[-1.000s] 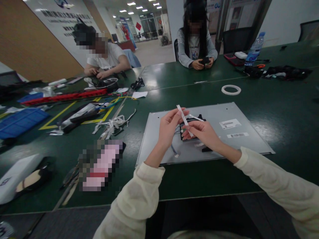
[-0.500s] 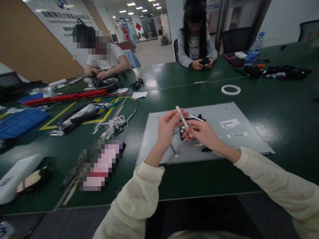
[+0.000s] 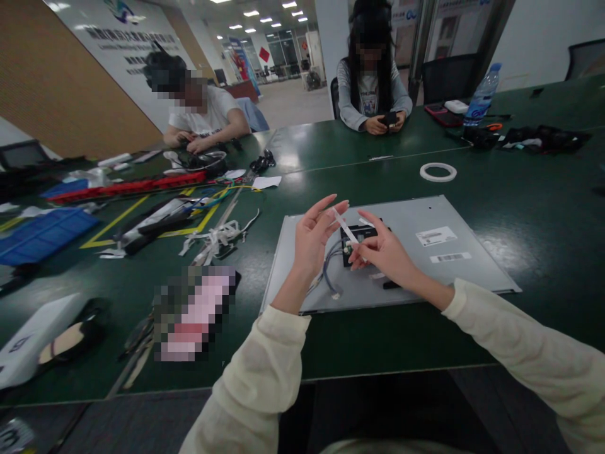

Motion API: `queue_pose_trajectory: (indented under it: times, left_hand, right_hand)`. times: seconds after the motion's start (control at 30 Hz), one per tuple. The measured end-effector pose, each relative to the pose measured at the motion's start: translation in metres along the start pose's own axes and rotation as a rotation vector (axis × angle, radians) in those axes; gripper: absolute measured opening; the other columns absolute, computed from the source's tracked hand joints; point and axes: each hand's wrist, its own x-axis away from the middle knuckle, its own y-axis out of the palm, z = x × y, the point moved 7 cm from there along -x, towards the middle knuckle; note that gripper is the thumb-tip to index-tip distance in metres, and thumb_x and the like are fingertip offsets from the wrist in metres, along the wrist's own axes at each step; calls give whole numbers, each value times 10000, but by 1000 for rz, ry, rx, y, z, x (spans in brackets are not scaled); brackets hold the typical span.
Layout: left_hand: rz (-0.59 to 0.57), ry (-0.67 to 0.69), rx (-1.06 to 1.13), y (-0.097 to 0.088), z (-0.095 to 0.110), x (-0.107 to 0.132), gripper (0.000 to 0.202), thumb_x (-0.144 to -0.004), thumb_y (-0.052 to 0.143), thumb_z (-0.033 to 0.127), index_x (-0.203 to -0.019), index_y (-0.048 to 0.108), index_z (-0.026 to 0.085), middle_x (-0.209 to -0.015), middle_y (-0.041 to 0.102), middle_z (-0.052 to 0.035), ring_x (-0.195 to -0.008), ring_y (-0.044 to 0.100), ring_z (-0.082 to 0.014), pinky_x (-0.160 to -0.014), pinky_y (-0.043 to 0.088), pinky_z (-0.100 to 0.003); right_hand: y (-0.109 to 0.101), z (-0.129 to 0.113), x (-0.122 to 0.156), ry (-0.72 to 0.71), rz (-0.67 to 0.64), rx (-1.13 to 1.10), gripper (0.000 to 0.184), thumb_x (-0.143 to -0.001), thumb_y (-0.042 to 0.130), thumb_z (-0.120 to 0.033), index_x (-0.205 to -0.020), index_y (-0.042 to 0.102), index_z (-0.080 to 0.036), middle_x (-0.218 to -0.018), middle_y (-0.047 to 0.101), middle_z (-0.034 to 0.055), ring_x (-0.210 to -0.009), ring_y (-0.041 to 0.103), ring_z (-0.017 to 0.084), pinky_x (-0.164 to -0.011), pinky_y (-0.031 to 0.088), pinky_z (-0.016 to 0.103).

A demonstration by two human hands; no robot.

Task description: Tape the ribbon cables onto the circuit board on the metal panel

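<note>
My left hand [image 3: 312, 234] holds the upper end of a short white tape strip [image 3: 346, 227] between thumb and a fingertip, its index finger stretched upward. Lower down, my right hand [image 3: 384, 251] pinches the other end, with the index finger raised clear of the strip. Both hands are above a flat grey metal panel [image 3: 454, 221] with labels on its back. Behind and below the fingers sits a black module with a small circuit board [image 3: 346, 252], partly hidden by my right hand. Grey cables [image 3: 326, 271] run from it across the panel.
A roll of white tape [image 3: 438, 172] lies beyond the panel. To the left are a phone [image 3: 201, 312], tangled white strips [image 3: 220, 239], a blue tray [image 3: 47, 233] and a red rail [image 3: 127, 187]. A water bottle [image 3: 482, 96] stands far right. Two people sit opposite.
My left fingers have spread and lifted at the strip's upper end. The right index finger has risen off the strip, while its lower end stays pinched. More grey cable shows.
</note>
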Motion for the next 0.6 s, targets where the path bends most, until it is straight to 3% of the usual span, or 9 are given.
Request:
queue_pose_trajectory:
  times: [0.13, 0.23, 0.33, 0.47, 0.6]
  left_hand:
    - [-53, -55, 40, 6, -5, 1, 474, -747, 705, 316, -1191, 574, 210, -1172, 655, -119, -1096, 615, -246, -915, 487, -389]
    - [-49, -60, -11, 8, -9, 3, 529, -715, 738, 303, -1207, 567, 210, -1096, 689, -111, -1030, 649, -241, -873, 509, -369]
    - [21, -28, -74, 4, -9, 3, 482, -726, 727, 337, -1170, 599, 202, -1034, 710, -101, -956, 676, -233, -826, 530, -361]
    - [86, 29, -106, 0, -5, 3, 384, -735, 718, 360, -1074, 651, 191, -1025, 713, -91, -927, 685, -225, -833, 533, -367]
    - [103, 73, -115, 2, -3, 6, 360, -761, 696, 369, -1072, 644, 193, -1048, 705, -94, -951, 677, -227, -849, 525, -364]
  right_hand:
    - [-1, 3, -1, 3, 8, 6, 780, -781, 602, -291, -1460, 226, -213, -711, 699, -3, -594, 671, 149, -575, 534, 260]
    - [0, 6, -1, 26, -1, 33, 597, -779, 611, -321, -1337, 450, -184, -718, 702, 20, -590, 666, 147, -578, 535, 262]
    - [2, 6, -1, 34, -19, 51, 371, -780, 618, -375, -1079, 629, -157, -670, 687, 25, -558, 650, 140, -569, 535, 265]
    - [2, 4, 0, 32, -24, 75, 296, -782, 611, -437, -841, 672, -154, -621, 667, 20, -512, 621, 125, -538, 525, 265]
    - [0, 1, 0, 18, -8, 69, 313, -792, 598, -455, -864, 678, -161, -609, 659, 8, -491, 608, 111, -528, 528, 262]
